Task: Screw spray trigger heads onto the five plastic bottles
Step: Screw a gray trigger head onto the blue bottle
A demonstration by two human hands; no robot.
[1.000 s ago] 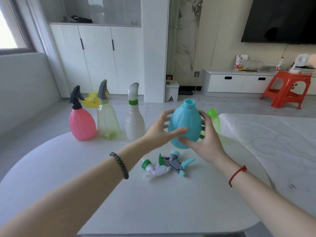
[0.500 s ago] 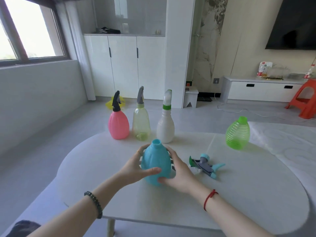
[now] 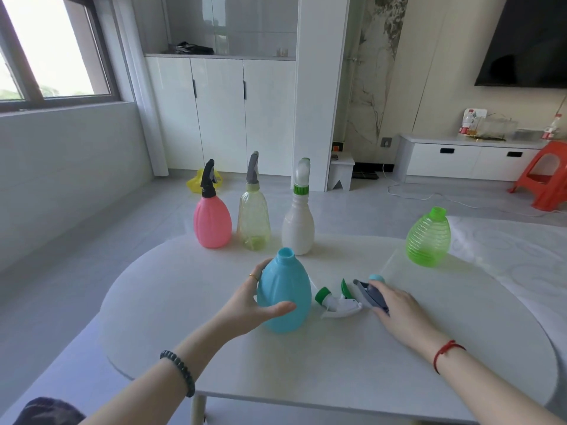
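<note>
Head-camera view down onto a white worktop (image 3: pixel 306 369) with 2 bare forearms reaching in.

The left hand (image 3: pixel 245 305) grips the uncapped blue bottle (image 3: pixel 283 299), which stands upright. The thumb lies across its front and the fingers (image 3: pixel 256 277) curl round its left side.

The right hand (image 3: pixel 402 311) rests palm down, and its fingers (image 3: pixel 391 294) lie on a grey-and-blue trigger head (image 3: pixel 369 294). Whether they have closed round it cannot be told. This head lies on its side, with its long axis running from under the fingertips away and to the left, toward the blue bottle. Just beyond the fingertips, between them and the bottle, a white trigger head with a green collar (image 3: pixel 337 303) also lies on its side.

The right hand is much the nearer to both loose heads. The bottle's open neck is up and to the left of its fingertips.

Farther off, ahead and to the right of the right fingers, stands an uncapped green ribbed bottle (image 3: pixel 428 237). Beyond the left fingers, 3 bottles already wear heads: pink (image 3: pixel 212 223), pale yellow (image 3: pixel 253 222) and white (image 3: pixel 298 228).
</note>
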